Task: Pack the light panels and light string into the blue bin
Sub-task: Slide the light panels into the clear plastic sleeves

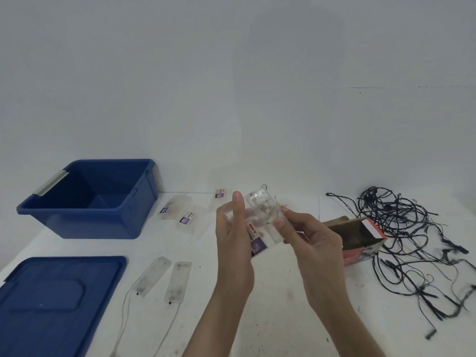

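Clear plastic sits between my two hands: my left hand (233, 235) grips the packaged light panel (260, 217) along one edge, thumb upright, and my right hand (309, 240) pinches the opposite edge by the bunched thin wire (270, 215). I'd tuck that wire flat first, then carry the packet left to the blue bin (87, 222), open and waiting. The black light string (412, 243) sprawls far right of the bin.

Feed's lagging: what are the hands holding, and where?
One clear labelled packet: left hand grips its left edge, right hand pinches its right edge.
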`<move>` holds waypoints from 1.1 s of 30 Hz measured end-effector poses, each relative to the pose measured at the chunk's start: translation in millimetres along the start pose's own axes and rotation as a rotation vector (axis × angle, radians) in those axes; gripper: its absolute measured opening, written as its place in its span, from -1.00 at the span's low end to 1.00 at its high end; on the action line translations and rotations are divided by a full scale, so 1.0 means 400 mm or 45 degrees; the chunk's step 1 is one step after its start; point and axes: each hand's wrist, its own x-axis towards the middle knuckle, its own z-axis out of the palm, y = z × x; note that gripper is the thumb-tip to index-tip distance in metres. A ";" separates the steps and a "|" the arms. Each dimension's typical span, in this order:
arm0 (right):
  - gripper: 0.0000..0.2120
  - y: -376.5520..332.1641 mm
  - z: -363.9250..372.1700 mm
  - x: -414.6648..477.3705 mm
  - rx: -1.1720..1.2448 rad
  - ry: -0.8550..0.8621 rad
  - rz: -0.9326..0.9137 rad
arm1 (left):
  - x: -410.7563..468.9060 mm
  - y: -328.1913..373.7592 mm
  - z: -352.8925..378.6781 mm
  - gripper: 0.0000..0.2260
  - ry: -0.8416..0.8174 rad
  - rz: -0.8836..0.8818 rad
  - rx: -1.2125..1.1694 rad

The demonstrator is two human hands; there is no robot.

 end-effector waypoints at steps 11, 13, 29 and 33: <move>-0.91 0.018 -0.023 -0.006 -0.356 -0.145 -0.051 | -0.004 -0.010 -0.013 -0.60 0.026 0.066 0.069; -0.89 0.020 -0.028 -0.009 -0.432 -0.214 -0.083 | -0.007 -0.010 -0.015 -0.60 0.023 0.080 0.077; -0.64 -0.003 -0.018 -0.026 -0.510 -0.337 -0.275 | -0.018 0.023 -0.011 -0.52 -0.108 -0.004 0.023; -0.57 -0.007 -0.031 -0.018 -0.516 -0.452 -0.241 | -0.015 0.031 -0.025 -0.50 -0.163 -0.052 -0.070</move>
